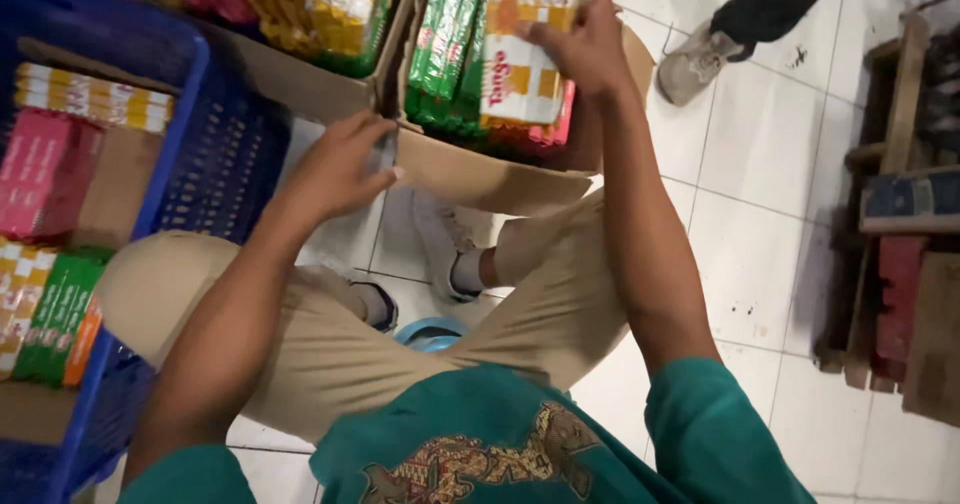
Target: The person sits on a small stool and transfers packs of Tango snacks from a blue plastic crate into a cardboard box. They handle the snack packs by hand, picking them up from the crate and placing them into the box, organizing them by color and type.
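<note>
Head view: right hand [578, 49] fingers clamp a white-and-orange packet [512, 74] in the cardboard box [470, 176]; left hand [335, 169] fingers curl together on its flap.

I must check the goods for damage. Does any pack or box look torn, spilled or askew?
Nothing stands out. Packs stand in rows in the cardboard box and blue crate; none lie on the floor.

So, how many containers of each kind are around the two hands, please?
Cardboard boxes: 2; left hand grips one's flap, right hand holds a yellow-and-white pack in it
Blue plastic crate: 1
Total: 3
</note>
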